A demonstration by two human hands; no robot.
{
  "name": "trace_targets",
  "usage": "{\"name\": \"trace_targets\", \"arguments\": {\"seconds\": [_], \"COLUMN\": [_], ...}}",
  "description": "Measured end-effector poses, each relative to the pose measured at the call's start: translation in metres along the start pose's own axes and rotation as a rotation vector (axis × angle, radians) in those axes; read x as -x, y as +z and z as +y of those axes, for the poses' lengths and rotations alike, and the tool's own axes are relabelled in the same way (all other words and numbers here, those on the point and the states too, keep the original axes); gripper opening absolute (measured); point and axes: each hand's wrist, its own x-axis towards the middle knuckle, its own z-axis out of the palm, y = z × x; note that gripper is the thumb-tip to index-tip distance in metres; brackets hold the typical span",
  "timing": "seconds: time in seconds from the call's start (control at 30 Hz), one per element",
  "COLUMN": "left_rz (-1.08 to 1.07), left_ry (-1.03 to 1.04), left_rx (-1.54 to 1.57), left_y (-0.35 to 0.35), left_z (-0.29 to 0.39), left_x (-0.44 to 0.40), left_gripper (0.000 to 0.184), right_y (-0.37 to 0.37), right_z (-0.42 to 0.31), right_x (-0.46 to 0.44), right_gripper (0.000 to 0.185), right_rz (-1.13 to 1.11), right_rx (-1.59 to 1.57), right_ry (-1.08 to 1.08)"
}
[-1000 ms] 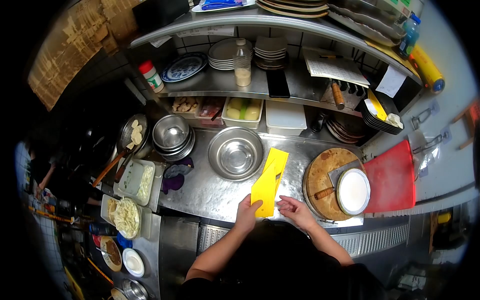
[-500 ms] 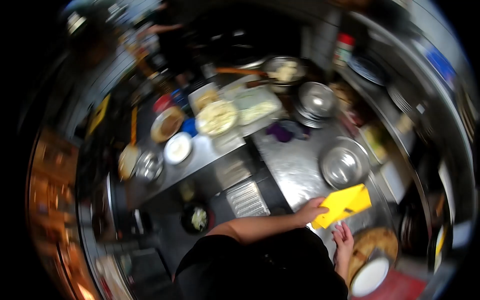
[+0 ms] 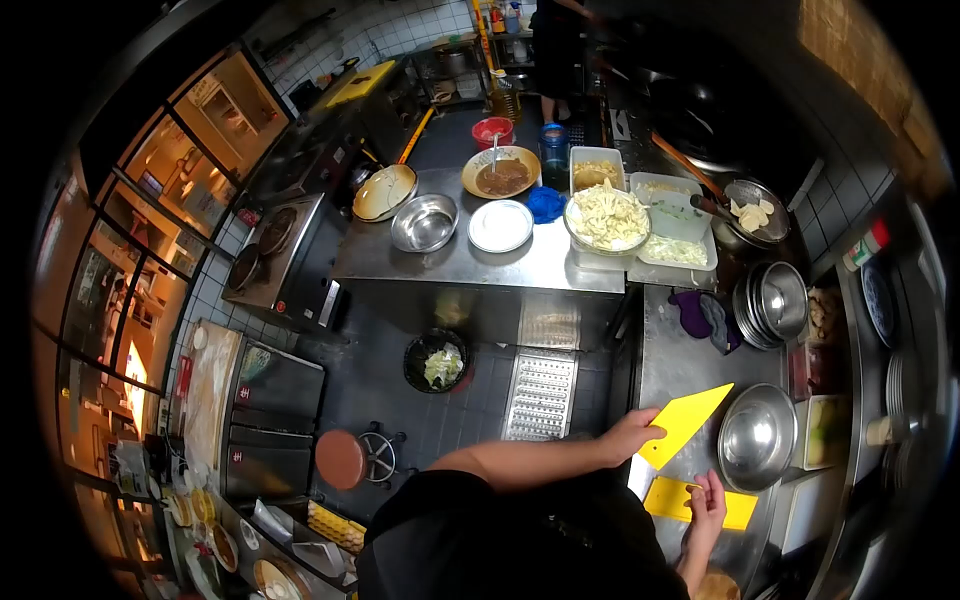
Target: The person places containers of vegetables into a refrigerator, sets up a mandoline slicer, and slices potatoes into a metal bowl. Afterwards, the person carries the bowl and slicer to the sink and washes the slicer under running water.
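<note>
My left hand (image 3: 628,438) is closed on the near end of a flat yellow panel (image 3: 688,422), which has a small hole by the grip and a pointed far corner. The panel is tilted above the steel counter. Below it, a second flat yellow piece (image 3: 740,511) lies over the counter, with a narrow slot or dark mark along it. My right hand (image 3: 708,505) is over this second piece, its fingers bent and close together. Whatever may be between those fingertips is too small to make out.
A steel bowl (image 3: 758,437) stands beside the yellow pieces. Purple-grey gloves (image 3: 705,320) and stacked bowls (image 3: 783,303) lie farther back. Across the counter are a heaped bowl of pale shreds (image 3: 608,218) and a white plate (image 3: 501,227). A stool (image 3: 341,459) and a bin (image 3: 436,361) stand on the floor.
The view has turned and steadied. The yellow piece in my left hand is now apart from the second one, which shows below. My right hand has stayed close to the yellow pieces.
</note>
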Motion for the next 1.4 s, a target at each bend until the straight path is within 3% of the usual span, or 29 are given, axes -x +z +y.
{"name": "trace_targets", "arguments": {"seconds": [0.37,0.53,0.7,0.77,0.83,0.93,1.03,1.1,1.13,1.17,1.3,1.4], "left_rz": [-0.112,-0.137,-0.174,-0.156,-0.259,-0.373,-0.459,-0.515,-0.533,-0.550,-0.563,-0.543], "left_ry": [-0.035,-0.133,-0.190,-0.279,-0.326,-0.431,-0.501,-0.519,-0.525,-0.525,-0.517,-0.504], "left_rx": [0.008,0.097,-0.032,-0.045,-0.079,-0.119,-0.157,-0.165,-0.174,-0.183,-0.211,-0.228], "left_y": [0.016,0.021,0.036,0.068,0.083,0.108,0.125,0.130,0.137,0.141,0.150,0.157], "left_z": [-0.002,-0.016,-0.033,-0.021,-0.021,-0.035,-0.048,-0.051,-0.051,-0.053,-0.056,-0.055], "left_x": [0.008,0.005,-0.007,-0.003,0.002,0.006,0.004,0.006,0.007,0.010,0.013,0.015], "left_gripper": [0.030,0.032,0.027,0.030,0.038,0.038,0.036,0.035,0.034,0.034,0.033,0.034], "right_y": [0.005,-0.021,-0.039,-0.043,-0.043,-0.058,-0.082,-0.095,-0.107,-0.118,-0.182,-0.242], "right_z": [-0.015,0.017,0.040,0.020,0.026,0.023,0.000,-0.009,-0.021,-0.018,-0.041,-0.057], "right_x": [0.014,0.023,0.043,0.063,0.086,0.124,0.164,0.186,0.202,0.210,0.261,0.289], "right_gripper": [0.052,0.052,0.053,0.052,0.048,0.045,0.043,0.039,0.036,0.036,0.032,0.031], "right_rz": [-0.019,0.031,0.115,0.196,0.367,0.582,0.755,0.940,0.977,1.143,1.489,1.633], "right_rx": [0.095,-0.032,-0.056,0.131,0.264,0.283,0.353,0.484,0.529,0.644,0.969,1.161], "right_ry": [-0.033,-0.026,-0.146,-0.110,-0.207,-0.225,-0.101,-0.231,-0.151,-0.303,-0.298,-0.236]}}
